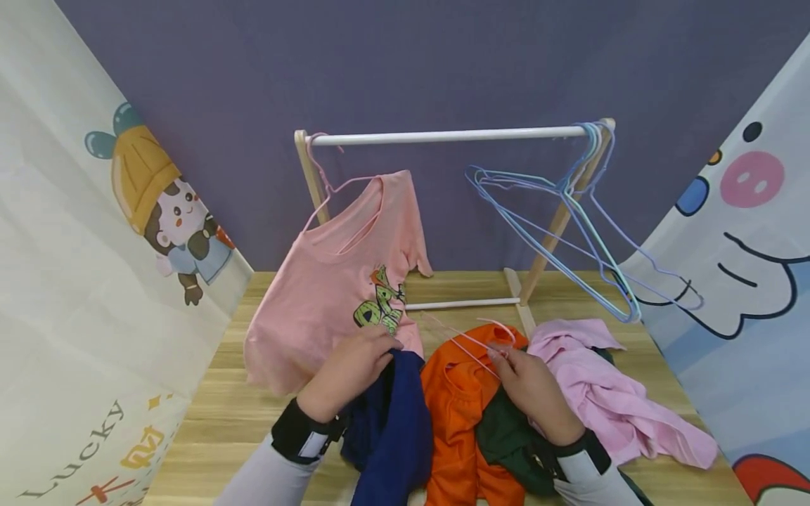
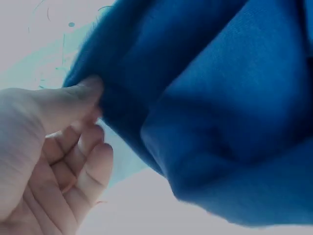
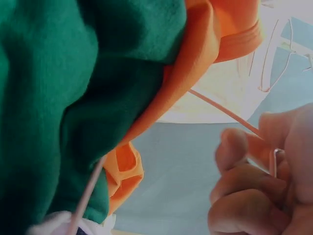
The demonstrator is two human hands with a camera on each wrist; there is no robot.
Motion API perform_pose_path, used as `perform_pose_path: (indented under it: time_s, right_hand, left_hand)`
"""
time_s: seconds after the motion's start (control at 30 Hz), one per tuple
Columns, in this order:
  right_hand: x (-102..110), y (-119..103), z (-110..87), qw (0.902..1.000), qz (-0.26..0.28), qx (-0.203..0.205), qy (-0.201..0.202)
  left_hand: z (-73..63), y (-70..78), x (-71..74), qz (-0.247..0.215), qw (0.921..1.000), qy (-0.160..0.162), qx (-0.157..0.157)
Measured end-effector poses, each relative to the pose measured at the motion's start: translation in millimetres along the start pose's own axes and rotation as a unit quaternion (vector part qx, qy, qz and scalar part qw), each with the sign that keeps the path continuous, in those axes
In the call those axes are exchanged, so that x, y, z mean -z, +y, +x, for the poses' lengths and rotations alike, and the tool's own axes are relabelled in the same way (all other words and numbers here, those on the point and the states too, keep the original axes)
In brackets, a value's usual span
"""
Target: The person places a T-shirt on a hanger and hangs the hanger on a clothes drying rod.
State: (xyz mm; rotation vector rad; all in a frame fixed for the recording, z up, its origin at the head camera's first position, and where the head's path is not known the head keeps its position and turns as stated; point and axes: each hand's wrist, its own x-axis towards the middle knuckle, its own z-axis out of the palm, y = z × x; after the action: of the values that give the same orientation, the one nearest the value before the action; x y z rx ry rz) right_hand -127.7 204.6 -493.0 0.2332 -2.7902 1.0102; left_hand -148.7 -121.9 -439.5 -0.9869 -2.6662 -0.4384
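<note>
My left hand (image 1: pixel 349 368) pinches the edge of a dark blue garment (image 1: pixel 405 429), which hangs in folds below it. In the left wrist view the thumb and a finger grip the blue cloth (image 2: pixel 220 112); the other fingers are loosely curled beside it. A pink hanger (image 1: pixel 465 349) is held near its hook by my right hand (image 1: pixel 534 390). The hanger's wire (image 3: pixel 225 111) shows in the right wrist view, its far part lying over an orange garment (image 1: pixel 452 407) and a dark green one (image 1: pixel 512 436).
A pink T-shirt (image 1: pixel 342 260) with a printed figure hangs from a pink hanger at the left of the rack's white rail (image 1: pixel 443 136). Several blue and purple hangers (image 1: pixel 557 186) hang at the right end. A light pink garment (image 1: pixel 614 393) lies crumpled on the wooden table (image 1: pixel 209 429).
</note>
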Motion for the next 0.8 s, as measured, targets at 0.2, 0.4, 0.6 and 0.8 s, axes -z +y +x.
perform_pose_path:
  time_s: [0.2, 0.4, 0.6, 0.8]
  right_hand:
    - [3, -5, -2.0, 0.9998, 0.012, 0.006, 0.017]
    - [3, -8, -5.5, 0.9970, 0.041, 0.042, 0.052]
    - [11, -11, -15.7, 0.9949, 0.068, 0.038, 0.065]
    - [40, -23, -35.5, 0.9736, 0.203, 0.067, 0.081]
  left_hand:
    - [9.8, 4.9, 3.4, -0.104, 0.9936, 0.007, 0.042]
    - [17.2, 9.5, 1.2, -0.205, 0.9725, 0.034, 0.106]
    - [18.6, 3.2, -8.7, -0.218, 0.9595, 0.057, 0.169]
    - [17.5, 1.7, -12.0, -0.198, 0.9567, 0.071, 0.201]
